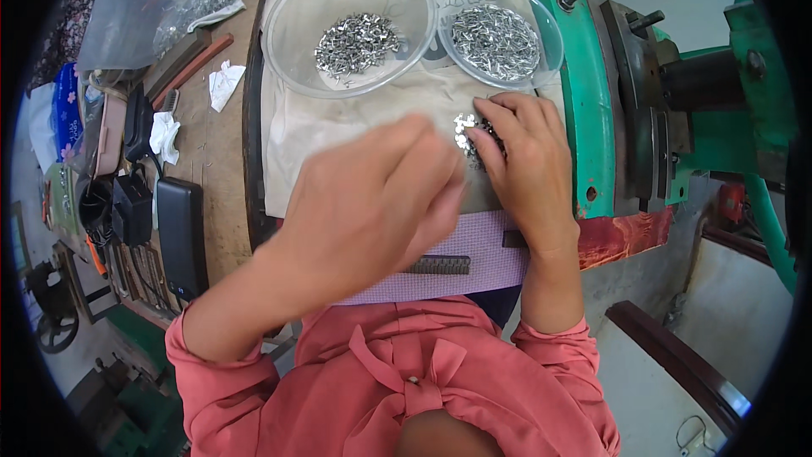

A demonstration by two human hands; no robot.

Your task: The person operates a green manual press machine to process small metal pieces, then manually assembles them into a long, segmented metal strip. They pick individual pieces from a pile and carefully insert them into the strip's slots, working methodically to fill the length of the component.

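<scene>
My left hand [376, 186] is raised over the cloth with its fingers curled together, slightly smeared by motion. Whatever is between those fingertips stays hidden. My right hand [531, 148] rests on the cream cloth [296, 131], thumb and index finger apart around a small pile of shiny metal pieces [464, 129]. Part of that pile is covered by the hand. Below my left hand, a dark slotted metal bar [444, 265] lies on a purple checked cloth [491, 245]; my arm hides its left end.
Two clear plastic bowls [272, 55] [554, 25] of small metal pieces stand at the far side. A green machine [584, 118] borders the right. On the left wooden bench [224, 135] are a black power bank [180, 237], crumpled tissues [226, 85] and a plastic bag [127, 21].
</scene>
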